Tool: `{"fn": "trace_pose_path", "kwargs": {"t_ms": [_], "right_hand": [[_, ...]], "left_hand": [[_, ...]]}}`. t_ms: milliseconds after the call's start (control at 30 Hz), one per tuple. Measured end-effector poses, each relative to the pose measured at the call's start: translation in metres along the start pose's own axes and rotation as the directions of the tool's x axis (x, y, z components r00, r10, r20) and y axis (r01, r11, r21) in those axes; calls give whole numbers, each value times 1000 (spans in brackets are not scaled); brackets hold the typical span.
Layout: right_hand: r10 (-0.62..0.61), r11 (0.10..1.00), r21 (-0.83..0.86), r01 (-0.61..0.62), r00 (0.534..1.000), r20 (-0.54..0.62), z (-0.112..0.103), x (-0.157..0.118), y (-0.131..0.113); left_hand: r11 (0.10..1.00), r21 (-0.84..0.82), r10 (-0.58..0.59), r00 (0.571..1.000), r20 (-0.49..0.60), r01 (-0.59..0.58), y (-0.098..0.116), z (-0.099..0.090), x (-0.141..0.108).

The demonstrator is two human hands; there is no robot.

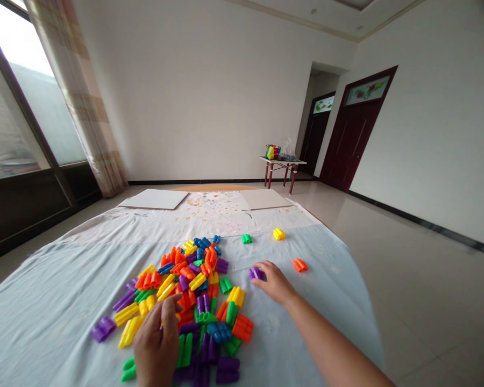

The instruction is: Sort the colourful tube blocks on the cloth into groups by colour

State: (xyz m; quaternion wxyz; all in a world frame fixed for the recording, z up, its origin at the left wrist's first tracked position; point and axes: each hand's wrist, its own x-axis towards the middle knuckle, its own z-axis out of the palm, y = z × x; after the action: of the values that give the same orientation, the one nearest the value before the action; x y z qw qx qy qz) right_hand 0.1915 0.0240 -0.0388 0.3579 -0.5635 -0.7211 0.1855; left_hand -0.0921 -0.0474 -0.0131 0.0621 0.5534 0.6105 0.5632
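Note:
My right hand (273, 282) is closed with thumb and fingers around a purple toy block (257, 273) made of joined tubes, at the tablecloth right of the pile. My left hand (157, 338) is over the near left part of a heap of plastic blocks (189, 271) in orange, yellow, green, blue and purple. Its fingers are curled, and what they grip, if anything, is hidden behind the hand. Apart from the heap lie a green block (247, 238), a yellow block (279, 234) and an orange block (300, 265).
A pale blue and floral cloth (306, 322) covers the table. Two flat white boards (155, 199) lie at its far edge, one on each side. Beyond, a small table (284, 160) with a colourful bag stands by the wall. A curtained window is on the left.

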Motion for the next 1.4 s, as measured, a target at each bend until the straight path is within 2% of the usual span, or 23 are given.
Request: {"fn": "trace_pose_path", "kwargs": {"t_ms": [100, 333, 633, 767, 900, 1000, 1133, 1300, 1400], "right_hand": [[-15, 1000, -19, 15, 1000, -3, 7, 3, 1], [16, 998, 63, -11, 996, -86, 10, -3, 8], [-37, 998, 53, 46, 986, -161, 21, -8, 4], [-42, 997, 51, 52, 982, -184, 23, -8, 9], [-23, 998, 58, 37, 974, -226, 25, -6, 13], [-30, 998, 53, 42, 976, -217, 25, -5, 15], [-44, 997, 49, 55, 978, -205, 24, -4, 15], [-51, 997, 46, 62, 976, -214, 24, -4, 15], [-54, 997, 36, 64, 975, -216, 24, -4, 14]], "left_hand": [[1000, 0, 0, 1000, 7, 0, 0, 0, 1], [1000, 0, -10, 1000, 3, 10, 6, -2, 2], [1000, -9, -27, 1000, 3, 27, -5, 0, -1], [995, -62, -74, 997, -27, 72, 13, -6, -1], [967, -202, -169, 984, -54, 155, 38, -19, 4], [917, -320, -274, 959, -73, 237, 44, -30, 15], [858, -387, -414, 901, -131, 338, 23, -36, 30], [879, -322, -432, 873, -226, 352, -19, -31, 31], [888, -263, -440, 864, -245, 378, -34, -29, 26]]}}
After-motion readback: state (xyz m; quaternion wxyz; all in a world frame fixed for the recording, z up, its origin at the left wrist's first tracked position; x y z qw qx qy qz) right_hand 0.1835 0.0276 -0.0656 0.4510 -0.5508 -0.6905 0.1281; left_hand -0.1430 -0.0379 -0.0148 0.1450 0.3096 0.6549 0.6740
